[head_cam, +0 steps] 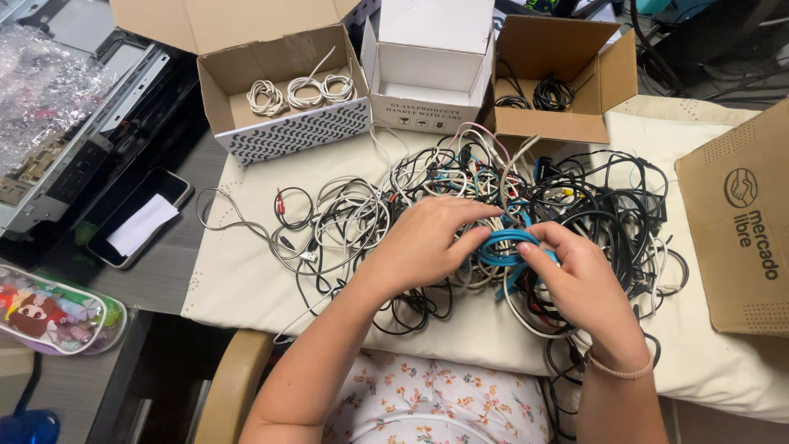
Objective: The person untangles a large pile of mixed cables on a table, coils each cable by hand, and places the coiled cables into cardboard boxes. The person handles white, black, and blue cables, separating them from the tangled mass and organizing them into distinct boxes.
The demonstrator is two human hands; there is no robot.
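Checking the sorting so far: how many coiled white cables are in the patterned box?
3, side by side in the patterned box: left coil, middle coil, right coil. None seems hidden.

The left hand (427,242) covers part of the blue cable (508,247), so where its coil closes can't be made out. Under both hands the tangle of cables (493,205) is too knotted to follow any single lead. The flat cardboard sheet (740,222) runs off the right edge. The phone (140,218) sits half behind a white slip. The bubble wrap (41,90), top left, perhaps hides some hardware; it's cropped.
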